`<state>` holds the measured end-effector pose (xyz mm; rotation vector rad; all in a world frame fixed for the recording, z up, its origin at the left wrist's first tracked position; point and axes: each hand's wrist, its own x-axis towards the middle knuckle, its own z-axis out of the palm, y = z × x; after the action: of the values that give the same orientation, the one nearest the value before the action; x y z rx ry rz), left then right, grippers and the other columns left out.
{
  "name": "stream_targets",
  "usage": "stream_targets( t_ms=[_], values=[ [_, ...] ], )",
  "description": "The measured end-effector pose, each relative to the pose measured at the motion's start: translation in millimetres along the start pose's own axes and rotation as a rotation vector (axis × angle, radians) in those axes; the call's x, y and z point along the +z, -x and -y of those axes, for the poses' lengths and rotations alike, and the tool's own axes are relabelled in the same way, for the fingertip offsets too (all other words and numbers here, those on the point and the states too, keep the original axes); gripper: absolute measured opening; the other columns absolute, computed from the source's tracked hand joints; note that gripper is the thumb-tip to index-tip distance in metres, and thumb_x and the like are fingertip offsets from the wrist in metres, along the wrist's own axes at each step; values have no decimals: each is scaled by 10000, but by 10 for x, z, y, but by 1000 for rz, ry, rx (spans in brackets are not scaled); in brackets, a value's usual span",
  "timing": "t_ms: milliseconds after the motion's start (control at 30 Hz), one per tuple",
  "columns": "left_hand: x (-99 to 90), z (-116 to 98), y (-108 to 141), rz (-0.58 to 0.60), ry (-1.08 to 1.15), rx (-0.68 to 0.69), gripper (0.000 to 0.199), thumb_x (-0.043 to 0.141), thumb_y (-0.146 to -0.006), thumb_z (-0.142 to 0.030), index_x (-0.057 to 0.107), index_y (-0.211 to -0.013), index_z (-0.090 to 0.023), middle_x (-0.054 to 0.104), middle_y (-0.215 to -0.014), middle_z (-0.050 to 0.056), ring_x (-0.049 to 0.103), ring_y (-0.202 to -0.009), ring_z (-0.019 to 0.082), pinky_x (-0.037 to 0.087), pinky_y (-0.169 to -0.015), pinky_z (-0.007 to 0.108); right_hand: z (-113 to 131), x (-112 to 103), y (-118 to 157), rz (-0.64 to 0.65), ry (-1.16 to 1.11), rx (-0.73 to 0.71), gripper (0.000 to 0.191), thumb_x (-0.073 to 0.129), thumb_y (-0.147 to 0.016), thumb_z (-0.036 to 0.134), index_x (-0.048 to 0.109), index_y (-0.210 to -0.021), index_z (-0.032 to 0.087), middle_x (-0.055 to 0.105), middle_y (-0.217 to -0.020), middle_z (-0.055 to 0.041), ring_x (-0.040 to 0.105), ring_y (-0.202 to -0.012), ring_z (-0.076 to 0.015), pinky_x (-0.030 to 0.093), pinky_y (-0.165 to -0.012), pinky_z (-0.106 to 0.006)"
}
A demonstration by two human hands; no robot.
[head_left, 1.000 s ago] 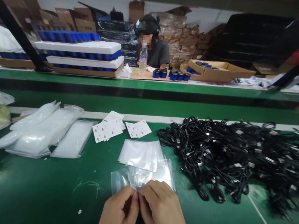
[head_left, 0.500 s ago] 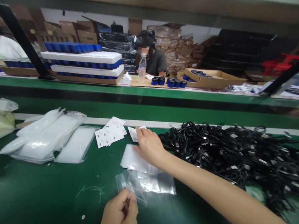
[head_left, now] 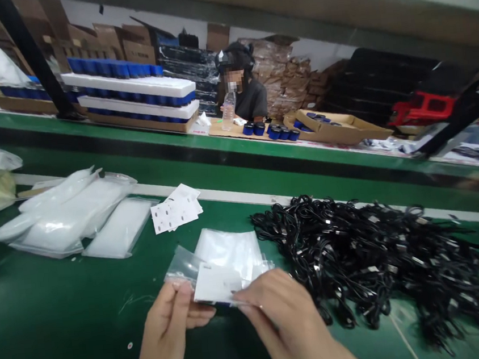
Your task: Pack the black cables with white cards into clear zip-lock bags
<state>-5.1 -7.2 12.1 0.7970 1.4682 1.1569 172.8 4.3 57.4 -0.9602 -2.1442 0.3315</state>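
Viewed from my remote post through the head camera: two bare hands at work over a green tabletop [head_left: 86,310]. The left hand [head_left: 169,324] has thumb and forefinger pinched on a clear plastic bag [head_left: 183,263], whose free end points up and away, tilted to the left; its other fingers extend beneath the near left corner of a white card [head_left: 218,283]. The right hand [head_left: 285,306] has its thumb and fingertips clamped on the near right corner of that card, which I find between the two hands, tilted, its far edge overlapping my view of a stack of clear plastic bags [head_left: 229,243] on the tabletop. I cannot tell whether any part of the card is inside the bag. Beyond the stack, to the left, lie loose printed white cards [head_left: 176,209], fanned over one another; farther left, I note plump clear packs with white contents [head_left: 76,214]. To the right, near the right hand, spreads a broad heap of black cables [head_left: 358,252]. On the raised far bench, blue cylindrical parts [head_left: 114,67] stand in tiers with white foam trays [head_left: 130,82]; to their right, a co-worker in a dark shirt [head_left: 254,99] sits behind a clear bottle [head_left: 228,112].
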Motion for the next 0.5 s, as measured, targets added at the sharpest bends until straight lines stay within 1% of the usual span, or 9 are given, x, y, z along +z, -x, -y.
stream_targets(
  t_ms=[67, 133, 200, 267, 300, 400, 433, 500],
  values=[
    [-13, -27, -52, -15, -5, 15, 384, 531, -772, -561, 563, -788, -179, 663, -636, -27, 644, -558, 152, 568, -534, 253, 44, 149, 157, 23, -49, 75, 153, 501, -855, 79, 630, -910, 140, 643, -741, -61, 565, -670, -177, 448, -612, -293],
    [-13, -34, -75, -46, -95, 81, 399, 509, -772, -573, 572, -771, -180, 644, -655, -22, 617, -548, 149, 548, -495, 251, 49, 305, 236, 19, -91, 175, 172, 480, -861, 91, 634, -912, 147, 642, -755, -67, 573, -683, -189, 466, -616, -301],
    [-1, -36, -68, -135, -251, 198, 369, 470, -802, -539, 559, -719, -191, 608, -621, -28, 572, -524, 135, 492, -466, 227, 48, 418, 261, -12, -132, 262, 173, 476, -865, 112, 629, -930, 161, 650, -799, -68, 588, -731, -202, 481, -651, -314],
    [15, -44, -43, -248, -408, 319, 342, 423, -840, -481, 525, -666, -206, 546, -549, -43, 508, -483, 119, 411, -439, 211, 52, 479, 265, -43, -183, 333, 191, 495, -860, 136, 612, -1004, 182, 653, -836, -57, 596, -757, -202, 490, -691, -319],
    [22, -52, -32, -283, -469, 363, 338, 403, -852, -459, 505, -645, -212, 511, -514, -49, 480, -462, 116, 377, -426, 212, 57, 497, 268, -56, -217, 373, 223, 509, -854, 146, 597, -1052, 197, 648, -837, -46, 598, -748, -193, 495, -701, -314],
    [32, -82, -23, -339, -538, 413, 329, 370, -867, -434, 483, -643, -222, 461, -474, -57, 464, -431, 120, 353, -410, 217, 77, 551, 299, -147, -337, 528, 375, 575, -811, 177, 522, -1177, 240, 613, -814, -11, 588, -696, -161, 507, -701, -285],
    [32, -91, -29, -369, -546, 428, 317, 368, -867, -423, 484, -651, -223, 465, -482, -56, 474, -440, 124, 362, -421, 217, 88, 580, 315, -201, -384, 588, 448, 610, -788, 196, 488, -1216, 245, 609, -856, -16, 591, -727, -163, 509, -721, -286],
    [32, -102, -48, -431, -571, 473, 283, 371, -868, -387, 492, -671, -224, 490, -512, -49, 496, -478, 129, 378, -455, 216, 121, 654, 344, -297, -535, 686, 642, 700, -720, 261, 406, -1291, 239, 595, -1014, -56, 595, -853, -188, 504, -787, -305]
  ],
)
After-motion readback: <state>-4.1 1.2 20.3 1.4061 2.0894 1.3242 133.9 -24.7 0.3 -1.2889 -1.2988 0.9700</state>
